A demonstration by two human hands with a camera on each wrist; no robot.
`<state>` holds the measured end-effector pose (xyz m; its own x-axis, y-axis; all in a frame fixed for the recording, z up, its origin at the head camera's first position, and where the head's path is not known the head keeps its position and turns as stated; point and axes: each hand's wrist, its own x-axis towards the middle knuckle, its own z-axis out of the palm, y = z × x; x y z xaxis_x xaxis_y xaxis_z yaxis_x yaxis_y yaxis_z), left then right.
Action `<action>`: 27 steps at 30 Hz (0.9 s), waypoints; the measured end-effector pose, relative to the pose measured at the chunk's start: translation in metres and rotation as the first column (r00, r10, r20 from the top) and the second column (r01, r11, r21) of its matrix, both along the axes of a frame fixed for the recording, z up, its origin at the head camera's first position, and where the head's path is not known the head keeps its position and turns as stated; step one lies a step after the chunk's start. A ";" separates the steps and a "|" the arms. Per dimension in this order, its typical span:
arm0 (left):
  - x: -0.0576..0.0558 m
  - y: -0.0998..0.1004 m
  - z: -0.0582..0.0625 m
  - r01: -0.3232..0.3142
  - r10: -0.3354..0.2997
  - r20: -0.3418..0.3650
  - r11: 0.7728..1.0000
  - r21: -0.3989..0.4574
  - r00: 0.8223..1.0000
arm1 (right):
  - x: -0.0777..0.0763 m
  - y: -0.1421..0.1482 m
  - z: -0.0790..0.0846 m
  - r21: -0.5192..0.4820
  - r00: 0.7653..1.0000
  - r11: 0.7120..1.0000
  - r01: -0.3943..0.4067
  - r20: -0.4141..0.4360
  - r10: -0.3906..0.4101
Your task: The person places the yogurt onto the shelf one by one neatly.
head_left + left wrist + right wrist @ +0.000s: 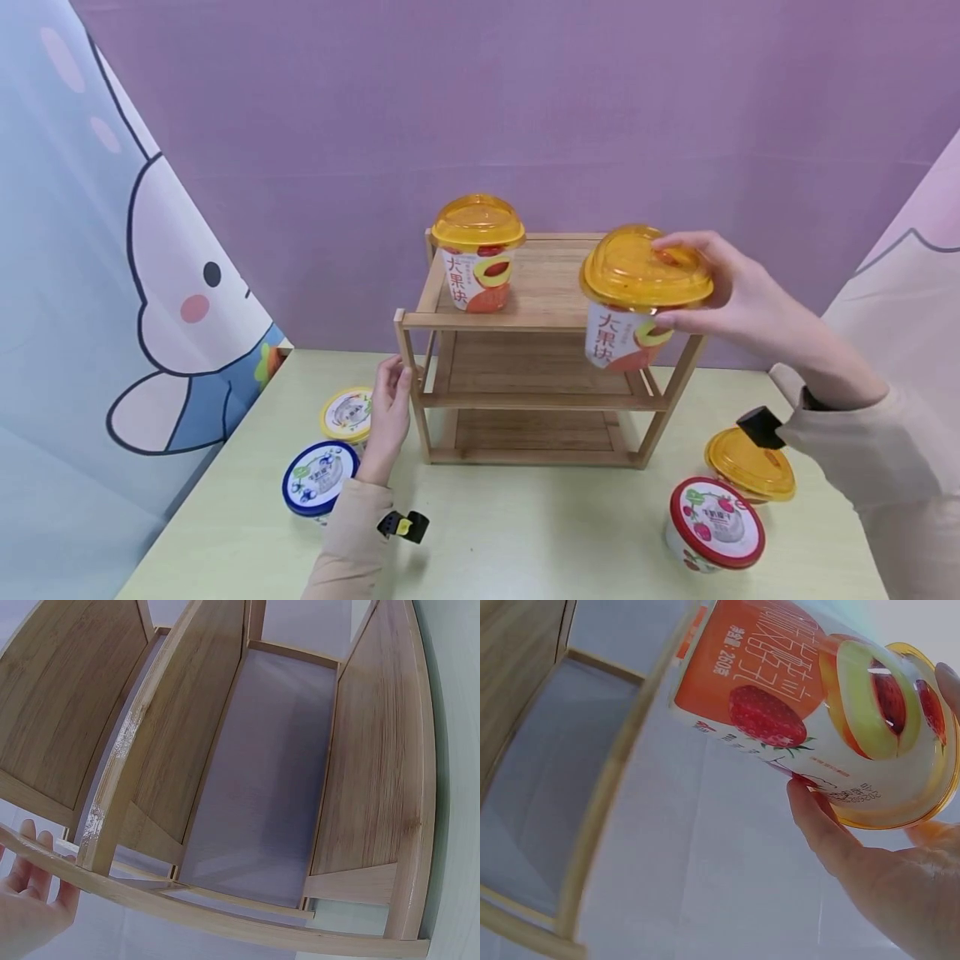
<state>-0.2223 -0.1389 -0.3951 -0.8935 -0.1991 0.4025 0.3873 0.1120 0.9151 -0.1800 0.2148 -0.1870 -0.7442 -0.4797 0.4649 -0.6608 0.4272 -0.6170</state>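
Observation:
My right hand [738, 292] grips a fruit cup with a domed orange lid [637, 275], held at the front right of a wooden three-tier shelf [517, 321]. Its printed side [780, 705], with peach and strawberry pictures, fills much of the right wrist view. Thumb and fingers span the lid and upper wall. A matching fruit cup [480, 258] stands upright at the left of the top tier. At the shelf's left front post, my left hand [390, 404] holds the frame; in the left wrist view its fingers [37, 881] lie around the side bar.
Left on the pale table [495, 542] are a yellow-lidded tub [348, 412] and a blue-lidded tub [321, 477]. To the right stand another orange-lidded cup [750, 462] and a red-lidded tub [716, 525]. Purple cloth [562, 108] hangs behind the shelf.

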 end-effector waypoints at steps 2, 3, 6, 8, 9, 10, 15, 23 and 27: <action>0.000 0.000 0.000 0.000 0.000 0.004 1.000 0.001 1.000 | -0.004 0.000 0.005 -0.011 1.000 1.000 -0.005 0.010 0.005; 0.000 0.000 0.000 0.001 -0.001 0.003 1.000 0.000 1.000 | -0.006 -0.001 0.007 -0.015 1.000 1.000 -0.006 0.017 0.006; -0.001 -0.001 0.000 0.002 -0.002 0.003 1.000 0.000 1.000 | -0.012 -0.001 0.012 -0.023 1.000 1.000 -0.001 0.029 0.002; -0.002 -0.001 0.000 0.002 -0.002 0.000 1.000 -0.001 1.000 | -0.017 -0.002 0.015 -0.028 0.999 1.000 0.013 0.039 -0.012; -0.002 -0.001 0.000 0.002 -0.002 -0.005 1.000 0.002 1.000 | -0.019 -0.002 0.016 -0.026 0.999 0.999 0.031 0.041 -0.030; -0.002 -0.001 0.000 0.001 -0.001 -0.007 1.000 0.002 1.000 | -0.021 -0.002 0.018 -0.029 0.998 0.999 0.038 0.047 -0.037; -0.002 0.000 -0.001 0.000 0.000 -0.008 1.000 0.010 1.000 | -0.033 -0.001 0.022 -0.002 0.990 0.994 0.111 0.092 -0.110; -0.001 -0.001 0.000 0.005 -0.005 -0.019 1.000 0.011 1.000 | -0.050 0.005 0.025 0.060 0.957 0.972 0.227 0.171 -0.234; -0.002 -0.001 0.000 0.015 -0.015 -0.037 1.000 0.010 0.999 | -0.056 0.008 0.023 0.072 0.948 0.969 0.238 0.198 -0.248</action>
<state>-0.2242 -0.1398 -0.3955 -0.8811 -0.1898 0.4332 0.4223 0.0968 0.9013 -0.2364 0.2232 -0.1639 -0.9174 -0.2898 0.2728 -0.3957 0.5908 -0.7031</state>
